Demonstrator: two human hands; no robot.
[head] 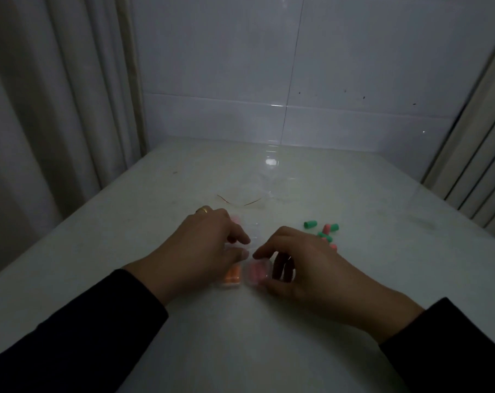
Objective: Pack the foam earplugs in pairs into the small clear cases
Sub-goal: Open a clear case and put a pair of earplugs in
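Note:
My right hand [300, 268] pinches a small clear case with pink earplugs [256, 274] between thumb and forefinger, low on the white table [127, 251]. Touching that case's left side lies a clear case with orange earplugs [232, 276], partly under my left hand [206, 245]. My left hand's thumb and forefinger curl round a pale empty clear case [235, 247] that is hard to make out. Another case with pink inside [236, 219] peeks out behind my left knuckles. Loose green earplugs [310, 224] and pink earplugs [326, 228] lie right of my right hand.
A crumpled clear plastic bag [257, 195] with a red strip lies behind the hands. A tiled wall closes the table's far edge, with a curtain on the left and a ribbed panel on the right. The light is dim.

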